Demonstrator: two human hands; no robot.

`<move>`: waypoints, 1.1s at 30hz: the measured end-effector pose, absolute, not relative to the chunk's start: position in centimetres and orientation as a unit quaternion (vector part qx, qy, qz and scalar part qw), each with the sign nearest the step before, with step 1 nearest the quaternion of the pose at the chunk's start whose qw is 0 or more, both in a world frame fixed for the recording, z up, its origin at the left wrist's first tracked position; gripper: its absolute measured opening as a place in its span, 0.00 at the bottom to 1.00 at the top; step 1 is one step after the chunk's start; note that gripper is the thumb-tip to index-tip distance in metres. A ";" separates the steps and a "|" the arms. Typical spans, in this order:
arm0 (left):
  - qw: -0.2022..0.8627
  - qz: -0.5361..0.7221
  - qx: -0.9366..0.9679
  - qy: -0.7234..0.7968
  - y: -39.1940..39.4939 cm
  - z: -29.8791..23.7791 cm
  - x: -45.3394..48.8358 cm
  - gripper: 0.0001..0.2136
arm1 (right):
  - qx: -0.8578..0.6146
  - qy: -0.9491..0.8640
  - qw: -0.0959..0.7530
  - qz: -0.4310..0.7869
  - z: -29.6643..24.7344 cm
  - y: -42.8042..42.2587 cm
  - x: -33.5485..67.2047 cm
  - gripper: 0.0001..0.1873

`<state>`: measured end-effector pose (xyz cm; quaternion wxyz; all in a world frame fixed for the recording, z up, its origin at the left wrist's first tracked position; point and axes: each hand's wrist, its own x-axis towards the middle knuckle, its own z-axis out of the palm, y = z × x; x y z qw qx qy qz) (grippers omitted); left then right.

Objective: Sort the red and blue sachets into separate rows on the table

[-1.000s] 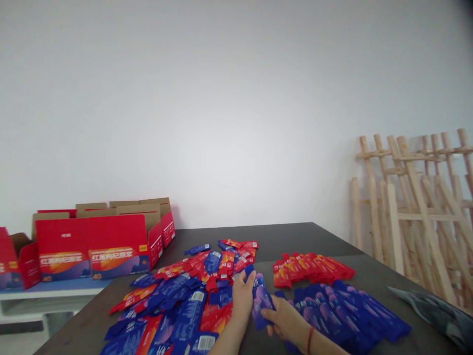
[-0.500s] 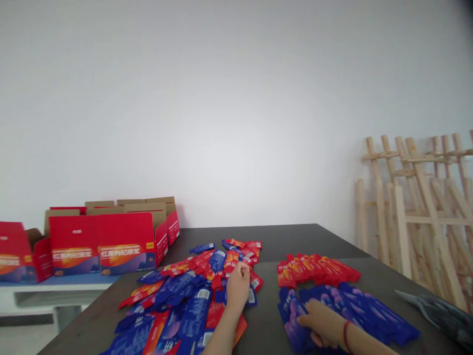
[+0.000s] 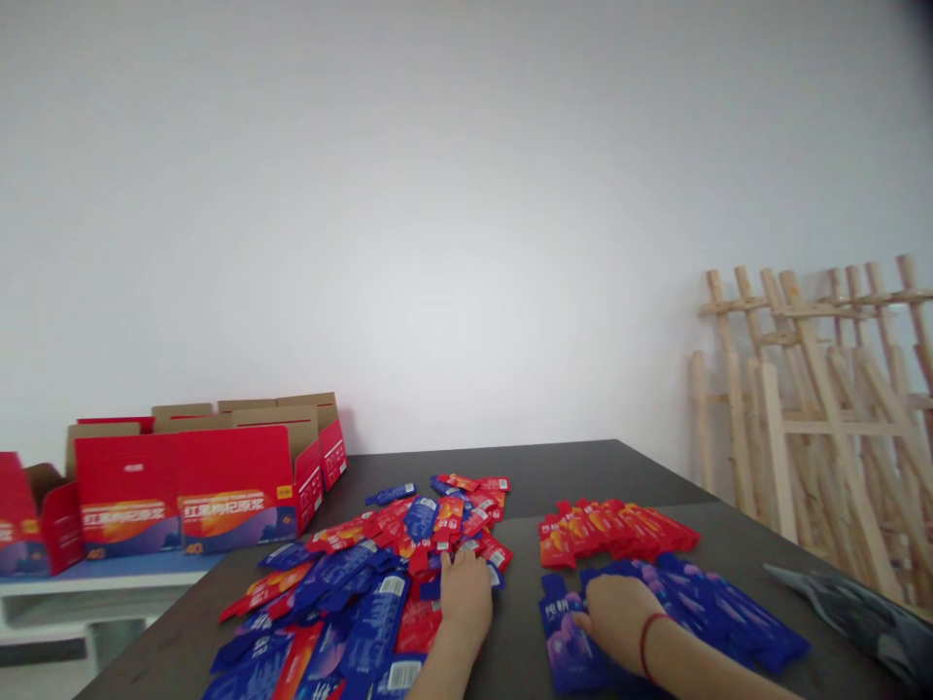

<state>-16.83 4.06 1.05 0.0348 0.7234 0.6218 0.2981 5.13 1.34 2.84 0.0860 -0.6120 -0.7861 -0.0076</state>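
Observation:
My left hand [image 3: 465, 591] rests palm down on a loose heap of red and blue sachets [image 3: 379, 574], with its fingers over a blue one near the heap's right edge. My right hand [image 3: 618, 611] lies flat on the near end of a fanned row of blue sachets [image 3: 700, 608], pressing on the blue sachet [image 3: 563, 630] at the row's left end. Behind that row lies a fanned row of red sachets [image 3: 616, 530]. Whether either hand pinches a sachet is hidden under the palms.
All of this lies on a dark table [image 3: 569, 467]. At the left, open red cartons [image 3: 196, 481] stand on a lower white bench [image 3: 87, 578]. Wooden frames [image 3: 809, 408] lean against the wall at the right. A grey bag [image 3: 860, 608] lies at the table's right edge.
My right hand carried a blue sachet from beside the left hand over to the blue row and laid it down at its left end. My left hand went forward onto the heap, then drew back a little.

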 end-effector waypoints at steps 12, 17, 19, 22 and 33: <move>0.087 0.336 0.806 0.480 3.9 2.3 -15.2 0.07 | -0.524 -0.824 0.143 0.161 4.4 3.8 0.6 0.11; 0.250 0.621 0.567 0.479 5.6 1.9 -15.5 0.18 | -0.519 -0.682 0.259 0.445 3.6 3.9 1.3 0.14; 0.403 0.651 0.442 0.468 6.0 1.6 -15.2 0.16 | -0.534 -0.688 0.271 0.409 3.1 3.7 1.0 0.17; 0.624 0.565 0.355 0.406 6.0 0.8 -14.1 0.15 | -0.561 -0.776 0.245 0.153 1.6 3.3 -0.2 0.20; 0.706 0.565 0.254 0.344 5.9 -0.1 -13.9 0.13 | -0.533 -0.818 0.202 0.071 -0.6 2.6 -1.6 0.23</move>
